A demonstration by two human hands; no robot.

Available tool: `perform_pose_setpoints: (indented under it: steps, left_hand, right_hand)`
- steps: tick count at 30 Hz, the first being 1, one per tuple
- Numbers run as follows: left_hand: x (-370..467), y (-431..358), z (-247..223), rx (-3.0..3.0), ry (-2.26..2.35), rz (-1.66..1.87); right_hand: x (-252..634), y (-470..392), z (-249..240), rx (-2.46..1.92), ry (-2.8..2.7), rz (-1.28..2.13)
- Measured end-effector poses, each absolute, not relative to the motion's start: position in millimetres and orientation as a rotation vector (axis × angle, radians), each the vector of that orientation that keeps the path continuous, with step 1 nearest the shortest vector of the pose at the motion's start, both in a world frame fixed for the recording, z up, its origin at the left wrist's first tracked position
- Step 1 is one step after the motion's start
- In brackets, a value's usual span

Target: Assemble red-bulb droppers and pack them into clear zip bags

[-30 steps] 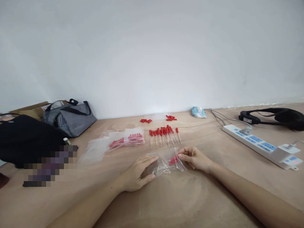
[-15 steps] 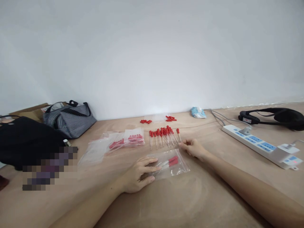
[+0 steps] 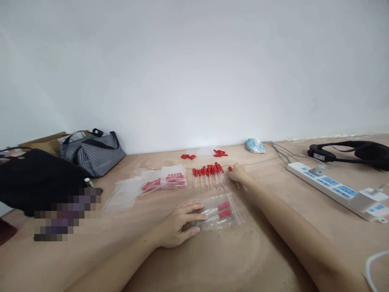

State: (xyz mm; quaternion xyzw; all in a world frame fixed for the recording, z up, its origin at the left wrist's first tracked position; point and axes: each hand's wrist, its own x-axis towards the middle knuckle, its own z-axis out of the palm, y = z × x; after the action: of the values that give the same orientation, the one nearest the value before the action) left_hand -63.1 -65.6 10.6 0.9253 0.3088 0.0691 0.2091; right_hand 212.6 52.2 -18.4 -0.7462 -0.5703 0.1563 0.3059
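A clear zip bag [image 3: 238, 209] lies flat with red-capped droppers [image 3: 225, 213] inside. My left hand [image 3: 182, 223] rests on the bag's left part, fingers spread. Behind it is a row of red-topped droppers [image 3: 209, 170]. My right hand [image 3: 239, 174] is closed on a single dropper [image 3: 230, 168] at the row's right end; its red bulb shows left of the fingers. To the left, filled bags [image 3: 174, 177] are stacked beside flat clear bags [image 3: 123, 194].
Near the wall lie loose red bulbs [image 3: 220, 153] and clear tubes. A blue tissue pack [image 3: 255, 146], a white power strip [image 3: 331, 186] and a black headset [image 3: 349, 150] are on the right. A striped bag [image 3: 94, 154] and black cloth [image 3: 39, 178] are on the left.
My right hand has moved forward, over the single dropper. The droppers in the bag now lie farther apart. My left hand stays on the bag, and the view has shifted slightly.
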Motion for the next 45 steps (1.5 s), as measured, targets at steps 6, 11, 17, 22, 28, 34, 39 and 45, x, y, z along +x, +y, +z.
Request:
perform_pose_setpoints:
  steps: [6, 11, 17, 22, 28, 34, 39, 45]
  left_hand:
    - [-62.8, -65.5, 10.9, 2.559, 0.844, 0.240]
    - [-61.8, -65.4, 12.2, 2.551, 0.842, 0.229]
    - [-61.4, -65.6, 11.7, 2.557, 0.859, 0.213]
    - [-61.4, -65.8, 11.4, 2.557, 0.858, 0.217]
    - [-61.8, -65.1, 9.8, 2.572, 0.850, 0.218]
    - [-63.3, -65.4, 7.5, 2.575, 0.869, 0.264]
    - [-64.3, -66.1, 7.0, 2.560, 0.870, 0.324]
    - [-63.6, -65.8, 7.7, 2.552, 0.887, 0.291]
  right_hand:
    - [226.4, 15.5, -18.9, -1.753, -1.410, 0.590]
    - [228.0, -26.8, -27.6, -1.216, -1.147, 0.933]
    - [218.8, -39.9, -27.0, -1.092, -0.992, 0.983]
    - [212.3, -44.4, -26.6, -1.100, -0.951, 0.998]
    - [200.3, -60.8, -26.0, -1.087, -0.872, 1.093]
    - [198.7, -75.6, -23.0, -1.116, -0.950, 1.261]
    - [200.6, -77.7, -20.7, -1.263, -1.302, 1.309]
    - [200.5, -77.3, -16.3, -1.266, -1.489, 1.349]
